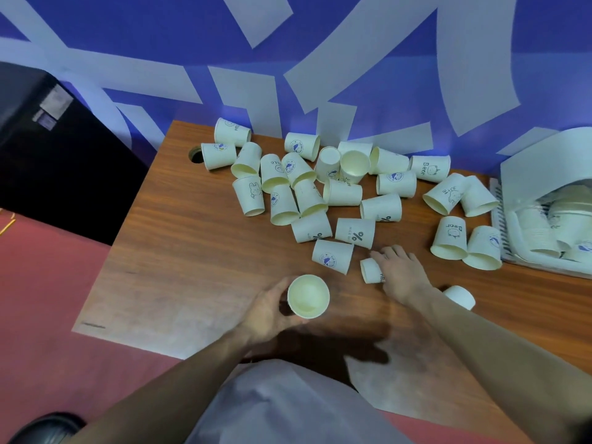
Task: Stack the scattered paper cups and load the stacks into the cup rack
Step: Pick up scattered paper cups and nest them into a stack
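From the head view I see my left hand (269, 310) with its grip wrapped around an upright paper cup (308, 296), mouth open toward me, held just above the near part of the wooden worktop (179, 251). My right hand (402, 274) lies over a small cup on its side (371, 270), fingers spread across it and touching it; I cannot tell whether that grip has truly clenched or is only resting there. Just beside my right forearm, on its outer side, another cup (459, 296) sits partly hidden by the arm. The rest of the scattered cups (320, 184) are spread across the far half of the worktop, most of them tipped over and many touching one another, with a few standing mouth up near the back wall. Two of them bear a percent sign; the nearer percent cup (355, 232) lies just beyond my right fingertips. A pair of cups with their mouths toward me (466, 243) rests close to the right edge, just beside the cup rack (544, 174), a white housing at the far right whose opening shows cup stacks (557, 229) already lying inside. A round hole (196, 154) is cut in the far left corner of the worktop. Behind it runs a blue wall with pale shapes (288, 43), a black box (48, 139) stands at the left, and the floor (48, 315) is reddish.
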The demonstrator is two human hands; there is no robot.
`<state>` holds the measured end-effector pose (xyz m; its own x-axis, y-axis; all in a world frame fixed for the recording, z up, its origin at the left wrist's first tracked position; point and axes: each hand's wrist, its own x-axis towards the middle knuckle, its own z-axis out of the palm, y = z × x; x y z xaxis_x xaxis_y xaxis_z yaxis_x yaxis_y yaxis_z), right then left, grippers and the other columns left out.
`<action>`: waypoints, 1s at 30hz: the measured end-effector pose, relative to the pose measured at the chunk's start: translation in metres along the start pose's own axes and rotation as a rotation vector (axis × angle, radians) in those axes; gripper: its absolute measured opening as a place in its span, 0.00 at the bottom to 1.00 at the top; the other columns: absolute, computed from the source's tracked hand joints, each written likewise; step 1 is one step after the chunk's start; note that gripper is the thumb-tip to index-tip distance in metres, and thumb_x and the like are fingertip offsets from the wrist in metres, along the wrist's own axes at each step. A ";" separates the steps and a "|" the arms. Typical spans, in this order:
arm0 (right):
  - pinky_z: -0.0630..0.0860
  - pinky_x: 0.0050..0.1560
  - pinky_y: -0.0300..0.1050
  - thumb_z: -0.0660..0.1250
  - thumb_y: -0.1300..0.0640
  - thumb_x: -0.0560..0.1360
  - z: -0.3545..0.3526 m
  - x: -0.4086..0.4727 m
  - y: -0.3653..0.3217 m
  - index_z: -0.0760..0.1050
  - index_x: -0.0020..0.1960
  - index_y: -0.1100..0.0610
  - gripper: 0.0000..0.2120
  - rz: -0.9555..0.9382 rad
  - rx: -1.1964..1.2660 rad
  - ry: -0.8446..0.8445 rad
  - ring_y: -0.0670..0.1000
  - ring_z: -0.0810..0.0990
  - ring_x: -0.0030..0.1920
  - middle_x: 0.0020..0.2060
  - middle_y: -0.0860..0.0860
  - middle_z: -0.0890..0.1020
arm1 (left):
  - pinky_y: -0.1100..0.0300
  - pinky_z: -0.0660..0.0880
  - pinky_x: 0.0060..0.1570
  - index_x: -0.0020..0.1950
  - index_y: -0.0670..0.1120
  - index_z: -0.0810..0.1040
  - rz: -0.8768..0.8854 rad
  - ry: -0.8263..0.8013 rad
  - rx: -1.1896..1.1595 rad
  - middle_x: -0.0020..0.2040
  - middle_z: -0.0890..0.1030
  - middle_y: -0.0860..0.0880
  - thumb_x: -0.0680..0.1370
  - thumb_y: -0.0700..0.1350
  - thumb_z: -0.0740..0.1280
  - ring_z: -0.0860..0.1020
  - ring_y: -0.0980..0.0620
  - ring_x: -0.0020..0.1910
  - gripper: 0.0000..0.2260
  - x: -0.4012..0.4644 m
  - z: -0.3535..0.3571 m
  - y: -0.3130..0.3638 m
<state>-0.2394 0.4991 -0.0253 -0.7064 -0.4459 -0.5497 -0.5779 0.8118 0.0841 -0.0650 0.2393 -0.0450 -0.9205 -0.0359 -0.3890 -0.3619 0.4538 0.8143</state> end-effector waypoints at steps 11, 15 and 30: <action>0.70 0.60 0.50 0.71 0.44 0.71 -0.023 -0.019 -0.012 0.61 0.73 0.52 0.36 -0.035 0.242 0.152 0.53 0.73 0.61 0.61 0.50 0.77 | 0.75 0.70 0.55 0.67 0.63 0.70 0.014 -0.005 -0.031 0.60 0.81 0.63 0.66 0.47 0.83 0.78 0.67 0.58 0.34 0.001 0.000 -0.003; 0.70 0.52 0.50 0.72 0.42 0.70 -0.053 -0.038 -0.028 0.67 0.69 0.52 0.32 -0.128 0.384 0.260 0.54 0.76 0.55 0.56 0.50 0.79 | 0.76 0.71 0.54 0.69 0.60 0.71 0.021 -0.022 -0.031 0.59 0.81 0.62 0.67 0.49 0.82 0.78 0.66 0.57 0.34 0.000 0.000 -0.003; 0.74 0.53 0.52 0.71 0.36 0.68 -0.094 -0.077 -0.104 0.72 0.66 0.49 0.31 -0.392 0.174 0.297 0.52 0.68 0.57 0.56 0.51 0.71 | 0.52 0.79 0.58 0.65 0.65 0.71 0.033 -0.037 -0.065 0.54 0.84 0.59 0.65 0.58 0.80 0.81 0.59 0.55 0.32 -0.002 -0.001 -0.003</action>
<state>-0.1631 0.4143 0.0863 -0.5506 -0.7962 -0.2510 -0.7635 0.6018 -0.2343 -0.0625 0.2372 -0.0463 -0.9267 0.0114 -0.3757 -0.3410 0.3952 0.8529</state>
